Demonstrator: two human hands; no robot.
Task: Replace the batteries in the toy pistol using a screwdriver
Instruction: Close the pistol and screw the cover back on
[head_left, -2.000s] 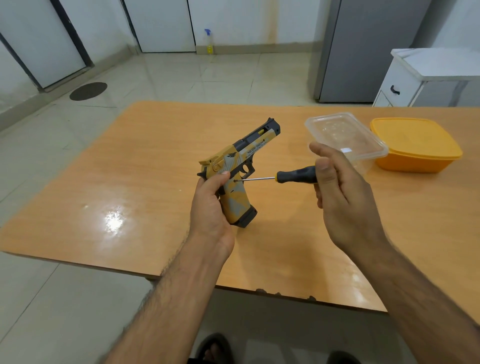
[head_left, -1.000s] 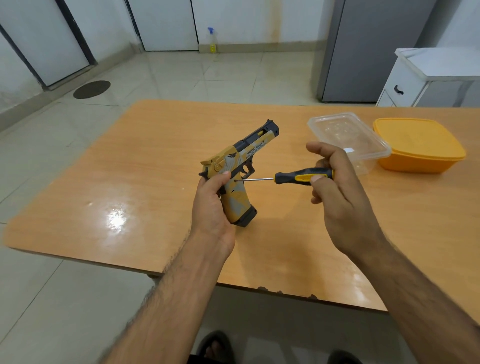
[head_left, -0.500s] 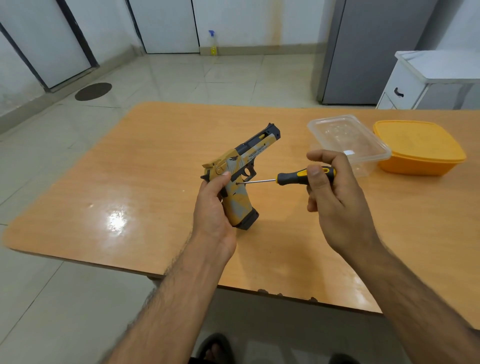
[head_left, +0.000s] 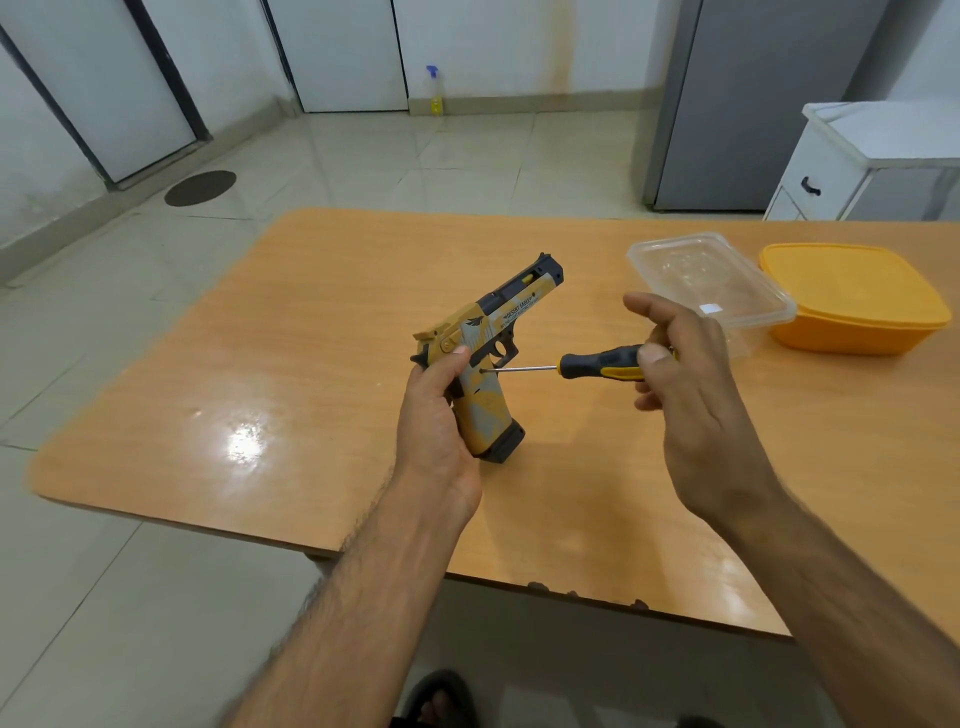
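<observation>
My left hand (head_left: 434, 426) grips the yellow, grey and black toy pistol (head_left: 491, 358) by its handle, muzzle pointing up and away, its black base close above the table. My right hand (head_left: 685, 400) holds the black-and-yellow handle of a screwdriver (head_left: 597, 365) between thumb and fingers. The thin metal shaft lies level and its tip touches the side of the pistol's grip just behind the trigger, right next to my left thumb.
The wooden table (head_left: 291, 364) carries a clear plastic container (head_left: 711, 280) and a closed orange box (head_left: 852, 299) at the far right. A grey fridge (head_left: 748, 104) and a white cabinet (head_left: 862, 161) stand behind. A spray bottle (head_left: 435, 91) stands on the floor by the far wall.
My right fingers have shifted around the screwdriver handle, turning it so more of its yellow stripe shows. The tip stays on the pistol's grip, and the left hand holds steady.
</observation>
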